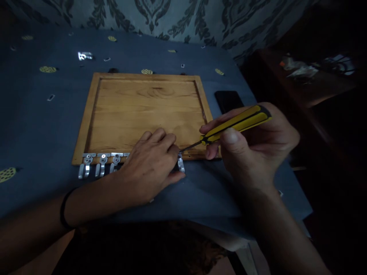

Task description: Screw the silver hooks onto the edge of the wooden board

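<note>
A wooden board (pixel 143 110) with a raised rim lies on a blue cloth. Several metal hooks (pixel 101 163) are fixed along its near edge. My left hand (pixel 150 166) is closed over another metal hook (pixel 181 163) at the board's near edge, pressing it down. My right hand (pixel 255 145) grips a yellow-and-black screwdriver (pixel 235 123). Its thin tip slants down to the left and meets the board just above the held hook, beside my left fingers.
The blue cloth (pixel 43 126) with yellow dots covers the table. A black phone (pixel 228 100) lies right of the board. A shiny metal piece (pixel 84 56) and small bits lie at the back left. A dark shelf with clutter (pixel 301 72) stands at right.
</note>
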